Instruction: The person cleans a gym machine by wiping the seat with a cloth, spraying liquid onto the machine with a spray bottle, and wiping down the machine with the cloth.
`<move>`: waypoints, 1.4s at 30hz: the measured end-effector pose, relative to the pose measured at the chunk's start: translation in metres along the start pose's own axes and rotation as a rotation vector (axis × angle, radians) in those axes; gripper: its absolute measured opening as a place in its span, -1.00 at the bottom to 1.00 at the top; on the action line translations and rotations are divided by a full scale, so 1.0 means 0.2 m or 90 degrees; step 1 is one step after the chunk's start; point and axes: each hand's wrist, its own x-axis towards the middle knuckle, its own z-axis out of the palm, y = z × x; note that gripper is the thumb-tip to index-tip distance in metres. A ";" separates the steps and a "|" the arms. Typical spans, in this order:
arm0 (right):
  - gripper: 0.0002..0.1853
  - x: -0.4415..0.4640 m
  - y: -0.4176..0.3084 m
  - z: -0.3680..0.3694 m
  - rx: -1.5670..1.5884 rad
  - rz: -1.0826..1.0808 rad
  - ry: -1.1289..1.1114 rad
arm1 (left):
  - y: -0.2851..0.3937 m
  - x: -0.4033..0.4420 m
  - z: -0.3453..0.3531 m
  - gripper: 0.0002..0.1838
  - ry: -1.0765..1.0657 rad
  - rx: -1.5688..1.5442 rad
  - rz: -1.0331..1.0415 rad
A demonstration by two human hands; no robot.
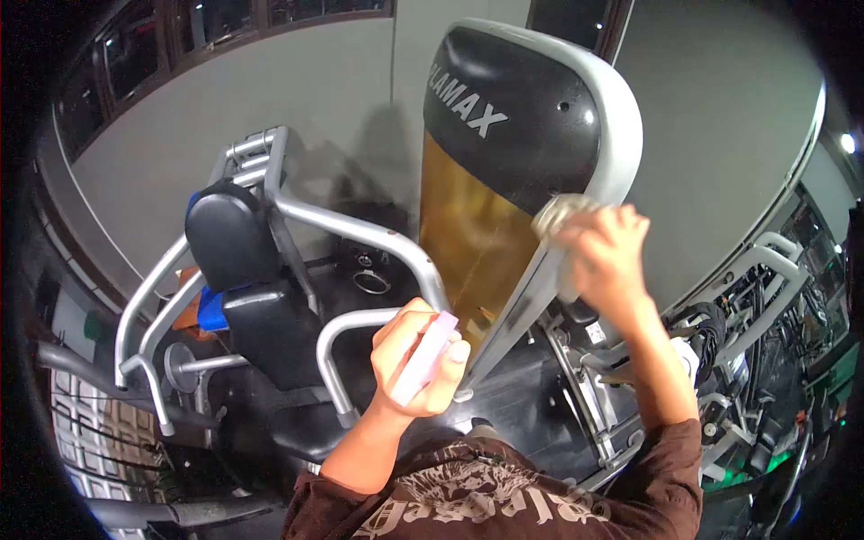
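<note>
Tall black, amber and silver gym-machine tower (517, 112); 2 items in hand.
Right hand (609, 252): fingers bunched on pale crumpled cloth (560, 216), at tower's silver edge, blurred. Left hand (396, 358): fingers wrapped round slim pale-pink object (428, 356), lower, nearer the body.

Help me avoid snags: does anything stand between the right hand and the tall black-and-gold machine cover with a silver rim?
Only the pale crumpled cloth in the right hand, at the rim of the machine cover; nothing else visible.
</note>
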 end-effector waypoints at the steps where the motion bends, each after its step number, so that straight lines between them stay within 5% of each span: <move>1: -0.56 0.08 0.04 -0.06 -0.023 0.036 0.060 | -0.02 0.00 0.01 -0.82 -0.009 0.002 0.002; 6: -0.44 0.42 0.20 -0.11 -0.071 0.073 0.237 | -0.07 -0.05 0.05 -0.84 -0.038 -0.016 -0.003; 7: -0.46 0.46 0.19 -0.08 -0.133 0.082 0.201 | -0.06 -0.07 0.05 -0.71 -0.067 -0.015 -0.049; 12: -0.69 0.42 0.14 0.13 -0.340 0.013 0.112 | -0.04 -0.11 0.04 -0.72 -0.066 -0.022 -0.050; 19: -0.80 -0.10 -0.04 0.40 -0.178 -0.241 -0.162 | -0.04 -0.17 -0.08 -0.83 -0.049 -0.046 -0.094; 25: -0.58 0.29 0.08 0.05 -0.239 -0.034 0.074 | -0.03 -0.15 -0.11 -0.82 -0.044 -0.029 -0.092; 28: -0.51 0.44 0.23 -0.06 -0.201 0.069 0.082 | -0.01 -0.14 -0.09 -0.80 -0.042 -0.053 -0.140; 36: -0.64 -0.11 0.05 0.25 -0.192 -0.160 -0.084 | -0.02 -0.14 -0.15 -0.81 -0.032 -0.034 -0.152; 40: -0.62 -0.03 0.02 0.18 -0.139 -0.069 -0.099 | -0.01 -0.13 -0.18 -0.81 -0.050 0.001 -0.130; 42: -0.60 0.16 0.06 0.05 -0.163 -0.035 0.028 | -0.01 -0.10 -0.18 -0.81 -0.052 0.011 -0.113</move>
